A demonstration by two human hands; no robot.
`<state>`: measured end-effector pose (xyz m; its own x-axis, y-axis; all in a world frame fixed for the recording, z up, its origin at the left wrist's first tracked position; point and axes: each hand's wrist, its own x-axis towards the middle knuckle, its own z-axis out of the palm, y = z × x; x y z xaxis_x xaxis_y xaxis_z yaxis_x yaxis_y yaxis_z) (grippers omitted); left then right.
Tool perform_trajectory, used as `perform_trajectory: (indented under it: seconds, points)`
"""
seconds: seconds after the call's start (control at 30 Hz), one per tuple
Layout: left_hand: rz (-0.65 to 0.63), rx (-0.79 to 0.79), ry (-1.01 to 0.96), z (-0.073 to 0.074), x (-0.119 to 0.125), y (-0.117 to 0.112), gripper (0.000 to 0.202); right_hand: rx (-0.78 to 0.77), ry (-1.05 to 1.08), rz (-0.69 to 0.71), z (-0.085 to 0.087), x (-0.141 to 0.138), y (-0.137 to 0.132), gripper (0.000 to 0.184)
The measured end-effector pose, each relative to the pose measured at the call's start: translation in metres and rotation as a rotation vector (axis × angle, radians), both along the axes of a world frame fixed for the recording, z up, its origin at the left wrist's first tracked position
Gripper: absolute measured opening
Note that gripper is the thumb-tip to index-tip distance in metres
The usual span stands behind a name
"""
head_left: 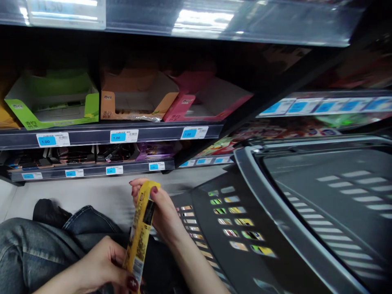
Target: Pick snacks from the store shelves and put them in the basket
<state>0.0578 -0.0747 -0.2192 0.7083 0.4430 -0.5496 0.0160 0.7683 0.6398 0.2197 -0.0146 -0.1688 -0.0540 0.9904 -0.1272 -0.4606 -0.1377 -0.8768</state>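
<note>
A long yellow snack packet [140,228] with black print is held upright between both hands. My left hand [104,267] pinches its lower end near my lap. My right hand [161,212] grips its upper end with the fingertips. Both hands sit above my jeans-clad knees [36,249], in front of a low store shelf [107,132].
A black plastic shopping basket [275,212] with slotted walls stands at my right, holding several coloured packets seen through the slots. The shelf carries green [52,102], orange [134,98] and pink [208,102] display cartons with blue price tags. A lower shelf [92,167] holds dark packets.
</note>
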Motion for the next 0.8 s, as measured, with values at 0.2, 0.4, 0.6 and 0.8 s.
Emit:
perform_trajectory:
  seconds: [0.2,0.4,0.6,0.8]
  points:
    - [0.083,0.015,0.128,0.003,0.008,0.000,0.028,-0.116,-0.206,-0.136,-0.007,0.003,0.006,0.040]
    - [0.119,0.067,0.188,0.002,0.011,-0.001,0.027,-0.155,-0.243,-0.157,-0.011,0.005,0.008,0.037]
    - [0.102,0.022,0.176,0.001,0.010,-0.002,0.028,-0.146,-0.250,-0.162,-0.010,0.005,0.008,0.036]
    - [0.118,0.084,0.202,0.008,0.009,0.005,0.020,-0.106,-0.238,-0.168,-0.013,0.009,0.010,0.034]
